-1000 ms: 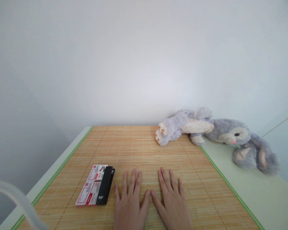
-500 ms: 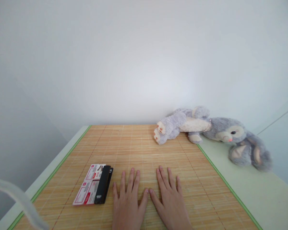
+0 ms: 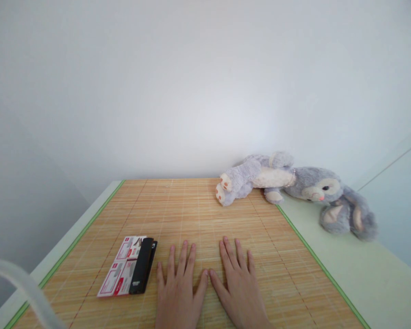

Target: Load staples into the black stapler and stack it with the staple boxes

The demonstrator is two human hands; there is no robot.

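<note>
My left hand (image 3: 180, 292) lies flat on the bamboo mat (image 3: 178, 208) with its fingers spread, holding nothing. Beside it, also palm down with fingers apart, is my right hand (image 3: 240, 289). The two thumb tips nearly meet; I cannot tell whether they touch. Just left of my left hand, a black stapler (image 3: 142, 266) lies lengthwise, not touched by the fingers. Small white-and-red boxes (image 3: 118, 272), one with a stapler picture on it, lie against the stapler's left side.
A grey plush rabbit (image 3: 274, 177) lies on its side at the back right, its head and ears past the mat's green edge on the pale tabletop (image 3: 349, 258). A white wall (image 3: 192, 82) rises behind the table. A blurred white curved tube (image 3: 23, 288) crosses the lower left.
The whole scene has shifted slightly left in view, as the camera turned a little. Both hands stay flat in place, and the stapler, boxes and rabbit have not moved on the table.
</note>
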